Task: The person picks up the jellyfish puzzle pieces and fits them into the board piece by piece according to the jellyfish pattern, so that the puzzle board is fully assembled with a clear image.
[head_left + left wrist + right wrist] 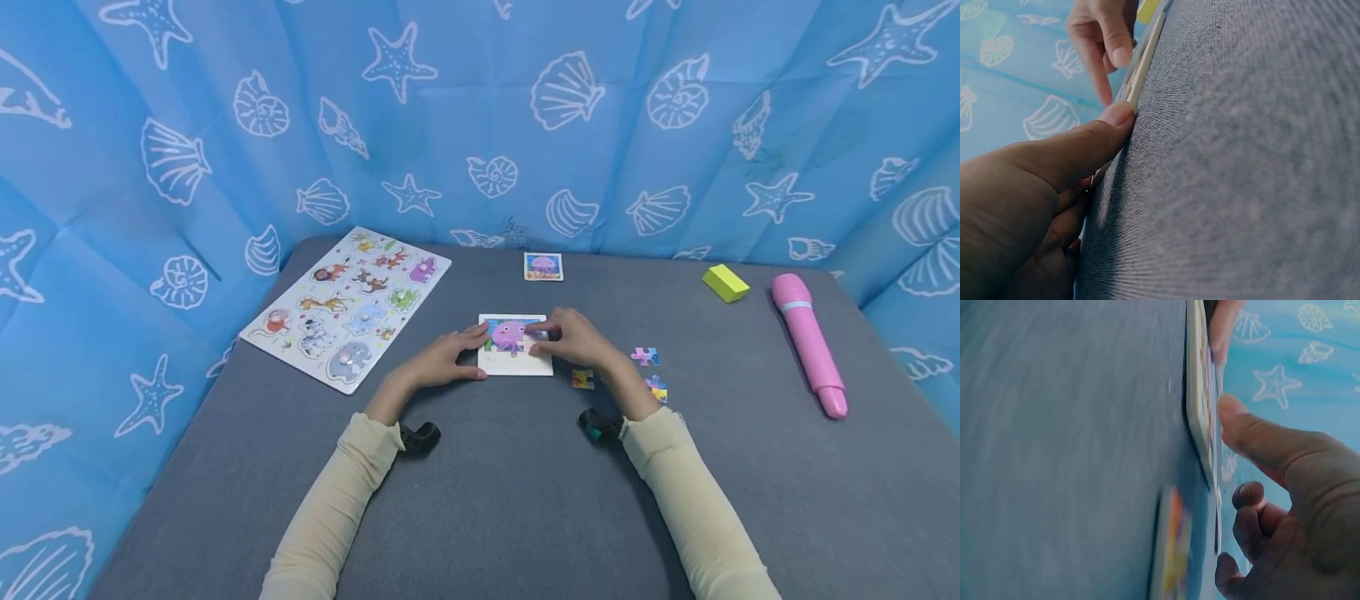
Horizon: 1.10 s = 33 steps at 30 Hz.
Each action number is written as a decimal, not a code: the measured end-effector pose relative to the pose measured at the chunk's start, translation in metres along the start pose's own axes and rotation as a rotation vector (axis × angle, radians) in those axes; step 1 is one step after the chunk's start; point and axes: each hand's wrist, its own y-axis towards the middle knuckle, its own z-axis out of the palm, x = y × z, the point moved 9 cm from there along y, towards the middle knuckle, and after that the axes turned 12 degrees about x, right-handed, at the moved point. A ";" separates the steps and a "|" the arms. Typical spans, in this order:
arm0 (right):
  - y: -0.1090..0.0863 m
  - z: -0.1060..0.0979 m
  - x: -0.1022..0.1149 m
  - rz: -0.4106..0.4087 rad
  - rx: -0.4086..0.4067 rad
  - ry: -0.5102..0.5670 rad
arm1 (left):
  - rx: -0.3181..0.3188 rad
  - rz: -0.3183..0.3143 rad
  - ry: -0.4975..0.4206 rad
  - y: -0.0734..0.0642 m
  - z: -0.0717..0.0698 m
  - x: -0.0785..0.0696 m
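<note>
A small white-framed jigsaw puzzle (515, 368) with a pink octopus picture lies flat on the grey table, its lower part bare. At its left edge my left hand (444, 358) holds the frame, with the thumb by the lower corner and the fingers by the upper one. Over the puzzle's right side is my right hand (576, 337), index finger reaching down onto the picture. In the left wrist view the right thumb and index finger stand apart with no piece visible between them. Loose jigsaw pieces lie near the right forearm: a yellow one (582, 379), a pink-and-blue one (646, 357) and another (657, 388).
An animal peg puzzle board (352, 308) lies at the left. Behind the jigsaw is a small octopus picture card (543, 267). Farther right are a yellow-green block (725, 283) and a pink toy microphone (810, 346). A blue curtain (450, 125) hangs along the table's back edge.
</note>
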 end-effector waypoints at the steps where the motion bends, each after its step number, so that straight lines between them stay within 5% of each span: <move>1: -0.003 -0.002 -0.002 -0.002 0.000 0.013 | -0.002 0.001 0.000 0.000 0.000 -0.001; 17: -0.091 -0.053 -0.087 0.283 -0.066 0.004 | -0.009 0.023 -0.003 -0.001 0.000 -0.003; 33: -0.135 -0.067 -0.107 0.255 -0.041 0.064 | -0.018 0.028 -0.004 -0.003 0.000 -0.004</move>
